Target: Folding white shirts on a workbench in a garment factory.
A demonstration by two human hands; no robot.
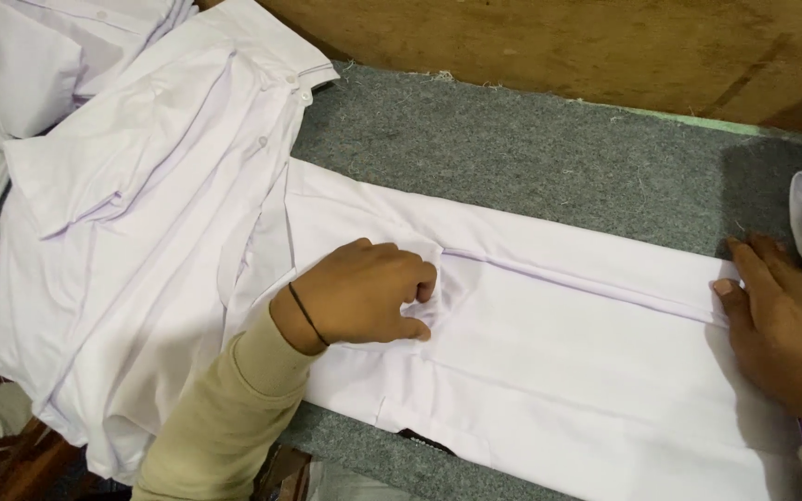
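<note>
Head view: the white shirt (pixel 549 353) runs lengthwise from frame centre to lower right; left hand (pixel 364 292) pinches its fold closed, right hand (pixel 782 325) presses flat, open, at the right end.

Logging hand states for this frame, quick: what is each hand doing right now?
Left hand: closed, pinching a fold of the white garment.
Right hand: open, fingers flat, pressing down the garment's far end.
</note>
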